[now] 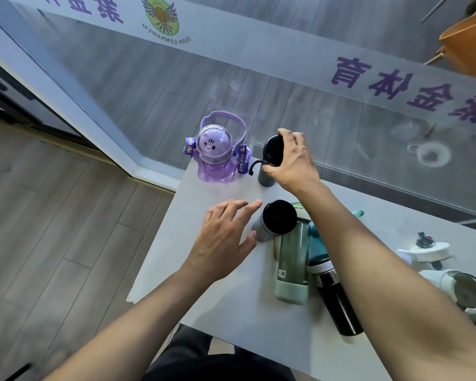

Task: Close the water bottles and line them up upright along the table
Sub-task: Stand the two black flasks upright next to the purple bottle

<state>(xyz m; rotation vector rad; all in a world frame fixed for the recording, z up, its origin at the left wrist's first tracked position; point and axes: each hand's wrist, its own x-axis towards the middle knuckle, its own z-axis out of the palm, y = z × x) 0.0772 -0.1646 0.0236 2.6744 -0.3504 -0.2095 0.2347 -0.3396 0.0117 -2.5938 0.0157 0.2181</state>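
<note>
A purple rabbit-shaped bottle (pixel 216 155) stands upright at the far left corner of the white table (pixel 204 284). Just right of it stands a dark grey bottle (pixel 268 171) with a black lid and a loop strap; my right hand (pixel 293 160) grips its top. A second grey bottle with a black lid (pixel 276 221) stands nearer to me, and my left hand (pixel 226 240) hovers beside it with fingers spread, the thumb close to its side. A green bottle (pixel 291 273), a black bottle (pixel 337 301) and a teal one (pixel 315 243) lie flat under my right forearm.
White bottles and lids (pixel 451 276) sit at the table's right edge. A glass wall (pixel 259 78) with purple lettering runs behind the table. Wooden floor (pixel 52 229) lies to the left, and an orange chair (pixel 467 39) shows beyond the glass.
</note>
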